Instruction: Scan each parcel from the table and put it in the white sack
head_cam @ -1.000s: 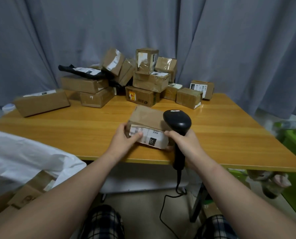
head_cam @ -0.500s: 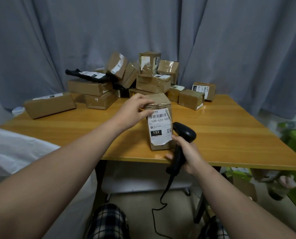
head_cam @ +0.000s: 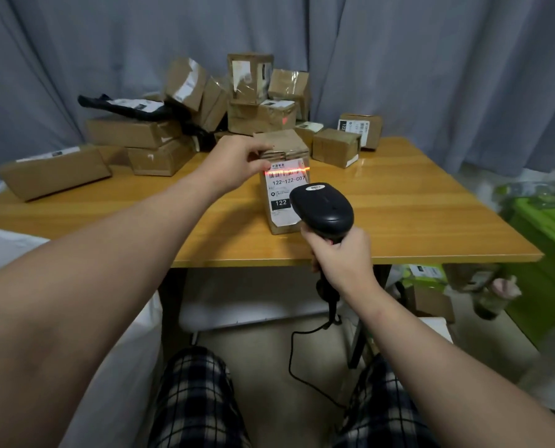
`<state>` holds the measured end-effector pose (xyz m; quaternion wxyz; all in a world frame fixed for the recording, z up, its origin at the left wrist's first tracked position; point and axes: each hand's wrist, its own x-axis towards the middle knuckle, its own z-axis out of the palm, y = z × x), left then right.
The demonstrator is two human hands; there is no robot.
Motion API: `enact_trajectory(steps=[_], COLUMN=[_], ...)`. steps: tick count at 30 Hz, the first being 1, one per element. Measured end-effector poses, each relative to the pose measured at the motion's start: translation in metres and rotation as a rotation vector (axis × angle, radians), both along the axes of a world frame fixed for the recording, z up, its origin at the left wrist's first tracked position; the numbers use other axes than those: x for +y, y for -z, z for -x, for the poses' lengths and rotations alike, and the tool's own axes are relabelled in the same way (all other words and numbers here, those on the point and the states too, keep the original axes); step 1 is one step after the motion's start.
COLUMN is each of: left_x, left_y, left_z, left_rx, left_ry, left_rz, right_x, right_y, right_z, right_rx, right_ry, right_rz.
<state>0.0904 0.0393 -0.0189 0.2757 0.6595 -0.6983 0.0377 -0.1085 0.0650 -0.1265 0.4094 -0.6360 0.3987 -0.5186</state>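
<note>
Change since the earlier frame: the scanner [head_cam: 323, 210] had risen from below the counter's edge to sit in front of the label, and a red scan line [head_cam: 286, 170] was now lit; the parcel [head_cam: 279, 185] stayed upright in the same grip.
Left hand: the left hand [head_cam: 237, 163] gripped the parcel's top near corner, with fingers curled over the top edge and the thumb on the label side.
Right hand: the right hand [head_cam: 341, 257] was wrapped tight round the scanner's handle, just in front of the counter's near edge.
Parcel: it stood on end on the counter [head_cam: 399, 205] near the front, between the two hands, with its label facing the person.
Scanner and parcel: the scanner's head hid the label's lower right part; whether it touched the box could not be told.
Scan line: it crossed the barcode at the top of the label, just beside the left fingertips.
Doing the step well: probably, the parcel needed holding still, the fingers kept clear of the bars, and the line kept level across the whole barcode.
Risk: a red spot showed on a box in the pile of parcels [head_cam: 253, 101] behind, so the beam seemingly spilled past the label.
Sack: the white sack [head_cam: 11, 247] lay to the person's left, beside the counter, well apart from the parcel.
</note>
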Motion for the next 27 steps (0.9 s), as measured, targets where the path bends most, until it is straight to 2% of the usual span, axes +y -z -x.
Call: enact_trajectory(steps=[27], left_x=[0.006], left_y=[-0.004], left_z=[0.004], left_rx=[0.046], left_ry=[-0.039], left_rz=[-0.041], right_x=[0.020], right_y=[0.027], right_z=[-0.004], right_rx=[0.036], right_ry=[0.023], right_rz=[0.126])
